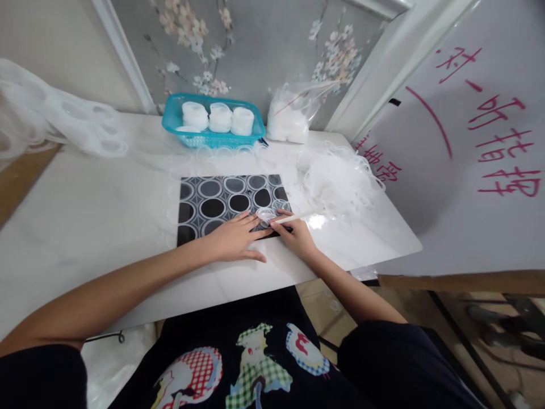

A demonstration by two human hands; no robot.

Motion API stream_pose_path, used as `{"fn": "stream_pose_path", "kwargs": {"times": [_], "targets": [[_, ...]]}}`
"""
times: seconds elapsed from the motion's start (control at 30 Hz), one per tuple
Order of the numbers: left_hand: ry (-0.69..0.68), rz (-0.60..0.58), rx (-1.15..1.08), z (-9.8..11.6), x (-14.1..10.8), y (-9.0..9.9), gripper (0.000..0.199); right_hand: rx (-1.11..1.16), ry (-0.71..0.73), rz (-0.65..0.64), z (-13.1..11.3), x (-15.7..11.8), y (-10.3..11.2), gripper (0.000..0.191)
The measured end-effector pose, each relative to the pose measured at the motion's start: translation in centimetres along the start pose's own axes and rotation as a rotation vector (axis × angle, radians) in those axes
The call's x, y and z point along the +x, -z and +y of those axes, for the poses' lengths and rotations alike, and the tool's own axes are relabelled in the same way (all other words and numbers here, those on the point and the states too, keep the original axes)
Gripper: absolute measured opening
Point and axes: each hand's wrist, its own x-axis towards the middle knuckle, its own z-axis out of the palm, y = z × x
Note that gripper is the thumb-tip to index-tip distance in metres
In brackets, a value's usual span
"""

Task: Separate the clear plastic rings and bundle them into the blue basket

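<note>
A black board [221,201] printed with grey circles lies on the white table [85,216]. My left hand [236,238] rests flat on its near edge, fingers spread and pointing right. A small clear round piece [266,214] sits on the board just past those fingertips. My right hand [296,234] grips a thin white stick [298,216], its fingers pressed down beside the clear piece.
A teal basket [174,122] holding three white rolls stands at the back. Beside it sits a clear bag [289,113] of white pieces. A heap of clear plastic rings [340,179] lies right of the board. White perforated sheeting [63,119] drapes at far left. A board with red writing [481,142] leans at right.
</note>
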Motion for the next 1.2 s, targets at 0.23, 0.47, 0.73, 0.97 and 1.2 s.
{"fn": "stream_pose_path", "kwargs": {"times": [0.23, 0.47, 0.73, 0.97, 1.2], "targets": [[0.006, 0.004, -0.021, 0.0, 0.0, -0.4, 0.089, -0.126, 0.052, -0.006, 0.3, -0.5, -0.5, 0.026], [0.017, -0.077, -0.014, 0.4, -1.4, 0.5, 0.094, -0.236, -0.011, 0.593, 0.0, 4.4, 3.0, 0.034], [0.067, 0.013, 0.052, -0.1, -6.8, -0.5, 0.093, 0.01, 0.067, -0.086, -2.7, -0.4, -3.8, 0.023], [0.068, 0.023, 0.019, -0.2, -6.8, -0.9, 0.087, 0.018, 0.042, -0.087, -2.5, -0.1, -3.7, 0.018], [0.076, 0.01, -0.004, 0.1, -6.8, -0.9, 0.088, -0.036, 0.061, -0.098, -2.7, -1.1, -4.3, 0.019]]}}
